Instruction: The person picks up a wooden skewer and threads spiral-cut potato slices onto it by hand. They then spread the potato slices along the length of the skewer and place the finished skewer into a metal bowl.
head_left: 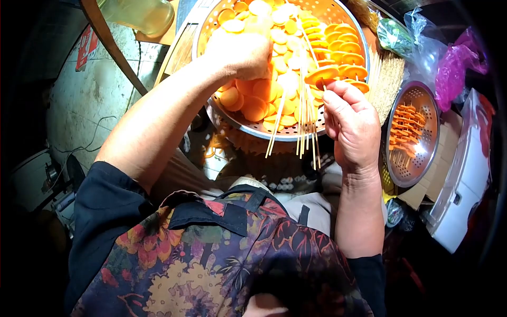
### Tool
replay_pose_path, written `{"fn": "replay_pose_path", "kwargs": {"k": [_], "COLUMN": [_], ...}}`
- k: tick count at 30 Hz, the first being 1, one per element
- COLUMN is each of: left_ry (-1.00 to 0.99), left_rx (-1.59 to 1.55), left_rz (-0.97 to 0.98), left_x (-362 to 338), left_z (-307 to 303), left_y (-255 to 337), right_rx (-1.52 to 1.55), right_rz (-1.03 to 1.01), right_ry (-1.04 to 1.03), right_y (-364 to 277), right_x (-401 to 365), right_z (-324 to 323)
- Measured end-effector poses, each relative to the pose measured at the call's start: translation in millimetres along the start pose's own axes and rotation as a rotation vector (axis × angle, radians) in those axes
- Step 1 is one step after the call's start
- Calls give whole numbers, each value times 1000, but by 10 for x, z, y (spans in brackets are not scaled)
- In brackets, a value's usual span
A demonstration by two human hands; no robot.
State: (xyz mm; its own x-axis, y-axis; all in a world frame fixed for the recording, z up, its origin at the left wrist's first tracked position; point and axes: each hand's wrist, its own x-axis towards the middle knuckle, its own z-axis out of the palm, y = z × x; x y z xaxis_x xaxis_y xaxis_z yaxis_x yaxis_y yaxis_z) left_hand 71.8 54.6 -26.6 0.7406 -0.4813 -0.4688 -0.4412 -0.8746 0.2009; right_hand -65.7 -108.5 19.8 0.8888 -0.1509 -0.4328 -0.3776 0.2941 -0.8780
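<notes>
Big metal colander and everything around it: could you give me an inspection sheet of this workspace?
Surface: wood shows beside the large colander; its support is mostly hidden.
Job's things: orange slices, loose sticks overhanging the rim, filled skewers; more skewers in a smaller colander.
Clutter: pink plastic bag, clear bag, white panel.
Hands: left hand over the slices, fingertips hidden; right hand pinching a skewer.
Cables: one thin cord by the tiled floor, away from the hands.
Surroundings: dark around the edges.
</notes>
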Motion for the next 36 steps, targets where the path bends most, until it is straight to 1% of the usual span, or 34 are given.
{"fn": "replay_pose_path", "kwargs": {"k": [1, 3, 4, 6, 8, 10, 11, 12, 14, 16, 19, 22, 26, 28, 35, 36], "left_ry": [-1, 84, 84, -32, 28, 134, 156, 169, 239, 275, 271, 326, 347, 342, 394, 403], "left_rx": [1, -177, -176, -680, -1015, -1298, -1400, -1396, -1616, -1632, -1709, -1722, -1731, -1739, -1659, -1601], "left_rz": [1, 57, 58, -70, -87, -109, -74, -69, -58, -47, -139, -151, -161, -158, -68, -57], "left_x": [3, 2, 8, 42, 48, 38, 81, 99, 71, 76, 66, 64, 78, 67, 86, 87], "left_z": [-5, -38, -72, -143, -186, -237, -237, -251, -320, -347, -346, -340, -334, -342, -283, -266], "left_y": [-7, -41, -71, -162, -218, -248, -315, -349, -339, -362, -360, -348, -349, -340, -318, -297], "right_rx": [-11, -20, -26, -32, -44, -95, -98, -97, -119, -132, -100, -67, -79, -57, -64, -61], "right_rz": [-8, -17, -8, 0, 20, 20, 52, 41, 26, 31, 47, 57, 24, 67, 62, 71], "right_ry": [2, 6, 16, 25, 18, -23, -86, -86, -88, -124, -127, -152, -107, -152, -164, -154], "right_y": [0, -3, -11, -13, -1, 0, -8, -5, -9, -17, -16, -16, -6, -19, 4, -3], "right_x": [-4, -17, -24, -36, -45, -65, -59, -73, -76, -74, -82, -94, -111, -116, -112, -110], "right_z": [-8, -14, -9, -10, -13, -3, -41, -18, 9, 0, 18, 14, 58, 12, -27, -25]}}
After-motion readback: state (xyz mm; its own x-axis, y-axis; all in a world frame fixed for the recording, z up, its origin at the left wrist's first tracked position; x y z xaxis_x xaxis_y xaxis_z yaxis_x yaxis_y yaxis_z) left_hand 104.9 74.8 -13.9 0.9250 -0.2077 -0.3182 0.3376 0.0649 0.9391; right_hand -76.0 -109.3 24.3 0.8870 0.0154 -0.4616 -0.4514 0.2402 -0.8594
